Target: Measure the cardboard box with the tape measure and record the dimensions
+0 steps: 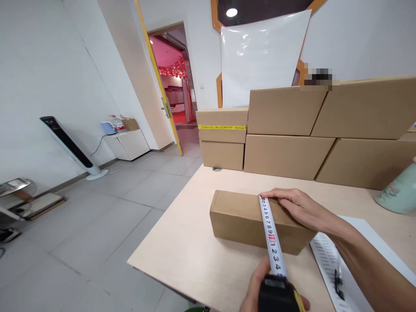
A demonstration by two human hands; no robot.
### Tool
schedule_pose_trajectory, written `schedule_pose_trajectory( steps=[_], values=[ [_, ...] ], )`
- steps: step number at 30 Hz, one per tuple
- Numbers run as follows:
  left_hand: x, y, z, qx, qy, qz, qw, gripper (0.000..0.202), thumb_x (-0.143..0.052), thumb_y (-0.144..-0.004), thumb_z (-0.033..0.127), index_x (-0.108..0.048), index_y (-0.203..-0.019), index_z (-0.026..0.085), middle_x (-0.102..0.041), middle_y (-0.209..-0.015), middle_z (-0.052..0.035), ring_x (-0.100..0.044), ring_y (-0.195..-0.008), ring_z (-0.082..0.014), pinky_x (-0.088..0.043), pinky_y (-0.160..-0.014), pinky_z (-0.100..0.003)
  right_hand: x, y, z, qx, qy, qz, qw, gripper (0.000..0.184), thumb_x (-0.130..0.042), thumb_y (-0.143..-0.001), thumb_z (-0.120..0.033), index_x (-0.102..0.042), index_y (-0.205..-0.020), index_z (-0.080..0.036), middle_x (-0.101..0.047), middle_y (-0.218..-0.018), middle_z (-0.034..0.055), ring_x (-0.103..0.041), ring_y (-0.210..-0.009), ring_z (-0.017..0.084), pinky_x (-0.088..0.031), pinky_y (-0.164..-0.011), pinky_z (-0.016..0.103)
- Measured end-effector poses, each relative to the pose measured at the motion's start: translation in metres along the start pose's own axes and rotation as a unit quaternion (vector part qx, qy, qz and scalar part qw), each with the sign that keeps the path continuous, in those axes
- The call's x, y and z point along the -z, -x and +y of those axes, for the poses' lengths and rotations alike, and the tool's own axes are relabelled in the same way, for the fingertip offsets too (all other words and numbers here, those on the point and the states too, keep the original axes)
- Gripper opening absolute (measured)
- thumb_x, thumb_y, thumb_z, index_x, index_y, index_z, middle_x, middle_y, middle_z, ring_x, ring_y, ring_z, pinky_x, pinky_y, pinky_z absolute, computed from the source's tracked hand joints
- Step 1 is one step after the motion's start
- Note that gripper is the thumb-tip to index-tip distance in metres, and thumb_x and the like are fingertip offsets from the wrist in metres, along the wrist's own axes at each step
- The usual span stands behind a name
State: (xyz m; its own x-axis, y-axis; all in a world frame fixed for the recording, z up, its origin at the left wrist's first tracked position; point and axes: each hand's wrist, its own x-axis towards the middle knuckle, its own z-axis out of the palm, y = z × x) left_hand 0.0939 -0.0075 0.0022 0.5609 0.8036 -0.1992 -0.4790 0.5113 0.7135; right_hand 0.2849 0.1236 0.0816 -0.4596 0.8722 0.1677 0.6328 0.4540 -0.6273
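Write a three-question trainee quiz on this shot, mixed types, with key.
1. Multiple choice: which hand grips the tape measure case?
A) left
B) right
C) both

2. True or false: the pen lies on the printed sheet.

3. Fill in: the right hand holds the end of the blade at the ____ top edge of the small cardboard box, as the wearer sees it.

Key:
1. A; the left hand has it, on the near side of the box.
2. True.
3. Far.
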Motion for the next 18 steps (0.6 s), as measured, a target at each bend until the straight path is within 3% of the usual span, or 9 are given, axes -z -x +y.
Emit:
schedule_pose_trajectory(
  steps=[3, 7, 18],
  values=[
    [0.001, 0.013, 0.033, 0.009, 0.019, -0.017, 1.000, 0.079, -0.074, -0.075, 0.048, -0.040, -0.142, 0.023, -0.072, -0.103, -0.0125, -0.069, -0.089, -0.0250, -0.047, -0.090, -0.041, -0.001, 0.002, 0.000, 0.002, 0.002, 0.004, 1.000, 0.042, -0.037, -0.090, -0.025, -0.071, -0.114, -0.029, -0.067, -0.125, 0.0007, -0.060, -0.116, 0.025, -0.045, -0.100, 0.043],
    [0.001, 0.029, 0.061, -0.039, 0.006, -0.133, 0.990, 0.078, -0.058, -0.078, 0.069, -0.049, -0.132, 0.014, -0.068, -0.110, -0.0192, -0.068, -0.092, -0.0308, -0.042, -0.095, -0.050, -0.002, 0.004, -0.001, 0.005, 0.008, 0.009, 1.000, 0.043, -0.036, -0.090, -0.023, -0.070, -0.117, -0.028, -0.067, -0.126, 0.0017, -0.060, -0.116, 0.025, -0.045, -0.099, 0.043],
    [0.009, 0.015, 0.064, -0.015, -0.029, -0.150, 0.988, 0.083, -0.061, -0.073, 0.072, -0.051, -0.130, 0.013, -0.069, -0.106, -0.0182, -0.064, -0.104, -0.0355, -0.038, -0.100, -0.054, -0.003, 0.010, -0.006, 0.024, 0.032, 0.010, 0.999, 0.044, -0.036, -0.091, -0.018, -0.068, -0.118, -0.031, -0.068, -0.124, -0.0013, -0.062, -0.113, 0.022, -0.048, -0.095, 0.039]
  ],
)
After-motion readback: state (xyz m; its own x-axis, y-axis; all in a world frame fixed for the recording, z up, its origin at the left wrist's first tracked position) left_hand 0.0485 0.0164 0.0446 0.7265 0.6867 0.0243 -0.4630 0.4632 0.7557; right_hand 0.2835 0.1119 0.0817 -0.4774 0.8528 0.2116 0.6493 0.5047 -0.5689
